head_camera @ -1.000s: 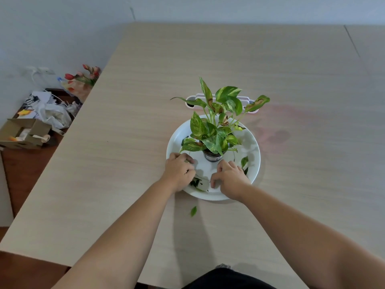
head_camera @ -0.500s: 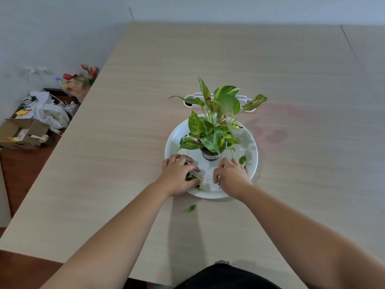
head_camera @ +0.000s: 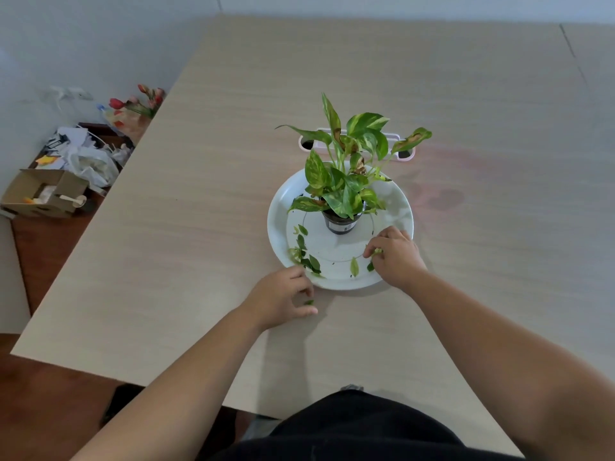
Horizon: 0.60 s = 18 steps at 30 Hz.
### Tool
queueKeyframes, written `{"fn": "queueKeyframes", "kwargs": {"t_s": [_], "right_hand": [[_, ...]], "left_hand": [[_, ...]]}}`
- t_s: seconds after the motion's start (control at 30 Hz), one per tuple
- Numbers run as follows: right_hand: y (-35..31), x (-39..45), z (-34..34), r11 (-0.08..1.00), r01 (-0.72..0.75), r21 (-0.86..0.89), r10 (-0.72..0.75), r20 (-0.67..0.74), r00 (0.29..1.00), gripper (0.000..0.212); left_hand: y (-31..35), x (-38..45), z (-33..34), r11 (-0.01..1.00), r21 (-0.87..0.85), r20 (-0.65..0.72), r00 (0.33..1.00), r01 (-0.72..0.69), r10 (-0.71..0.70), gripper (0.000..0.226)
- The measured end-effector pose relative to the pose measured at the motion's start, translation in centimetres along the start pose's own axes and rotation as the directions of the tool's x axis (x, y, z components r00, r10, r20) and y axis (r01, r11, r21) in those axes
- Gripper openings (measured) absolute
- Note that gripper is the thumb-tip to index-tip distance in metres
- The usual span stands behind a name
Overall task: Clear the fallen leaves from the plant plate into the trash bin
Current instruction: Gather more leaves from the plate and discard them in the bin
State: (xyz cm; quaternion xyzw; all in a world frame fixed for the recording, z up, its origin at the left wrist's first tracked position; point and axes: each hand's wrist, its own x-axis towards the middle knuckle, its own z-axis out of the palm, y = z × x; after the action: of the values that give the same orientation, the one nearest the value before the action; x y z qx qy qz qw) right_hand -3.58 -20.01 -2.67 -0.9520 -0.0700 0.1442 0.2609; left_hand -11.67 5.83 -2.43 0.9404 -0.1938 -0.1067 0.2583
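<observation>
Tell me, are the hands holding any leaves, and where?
The left hand reaches for a small leaf on the table; no grip shows yet. The right hand pinches a yellowish leaf on the plate at its edge.

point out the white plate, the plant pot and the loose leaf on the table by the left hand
white plate (head_camera: 397,207): head view, bare right rim
plant pot (head_camera: 342,224): head view, front wall
loose leaf (head_camera: 309,302): head view, its middle
</observation>
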Motion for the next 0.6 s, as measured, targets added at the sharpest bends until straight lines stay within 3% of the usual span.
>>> {"fn": "queueKeyframes", "kwargs": {"t_s": [0.1, 0.17, 0.27, 0.37, 0.47, 0.6], "right_hand": [[0.2, 0.1, -0.3, 0.997, -0.016, 0.069, 0.017, -0.017, 1.000, 0.028], [0.3, 0.4, -0.6, 0.997, -0.039, 0.064, 0.037, 0.023, 0.999, 0.039], [0.1, 1.5, -1.3, 0.976, -0.020, -0.216, 0.047, 0.119, 0.992, 0.060], [-0.3, 2.5, -1.7, 0.898, -0.028, -0.440, 0.104, 0.150, 0.983, 0.066], [-0.4, 2.6, -1.6, 0.880, -0.023, -0.474, 0.134, 0.202, 0.970, 0.061], [-0.7, 2.0, -0.8, 0.898, -0.053, -0.437, 0.164, 0.219, 0.962, 0.053]], "left_hand": [[-0.5, -0.5, 0.7, 0.998, -0.016, 0.093, 0.994, 0.060, -0.058, 0.029], [-0.5, -0.5, 1.0, 0.997, 0.021, 0.122, 0.990, 0.075, -0.077, 0.031], [-0.6, -0.4, 1.3, 0.993, 0.081, 0.158, 0.983, 0.081, -0.093, 0.028], [-0.5, -0.5, 1.6, 0.992, 0.097, 0.154, 0.984, 0.077, -0.091, 0.021], [0.1, -0.8, 1.8, 0.993, 0.112, 0.083, 0.996, 0.022, -0.031, 0.015], [1.5, 0.0, 1.2, 0.997, 0.026, -0.153, 0.986, -0.069, 0.072, 0.006]]}}
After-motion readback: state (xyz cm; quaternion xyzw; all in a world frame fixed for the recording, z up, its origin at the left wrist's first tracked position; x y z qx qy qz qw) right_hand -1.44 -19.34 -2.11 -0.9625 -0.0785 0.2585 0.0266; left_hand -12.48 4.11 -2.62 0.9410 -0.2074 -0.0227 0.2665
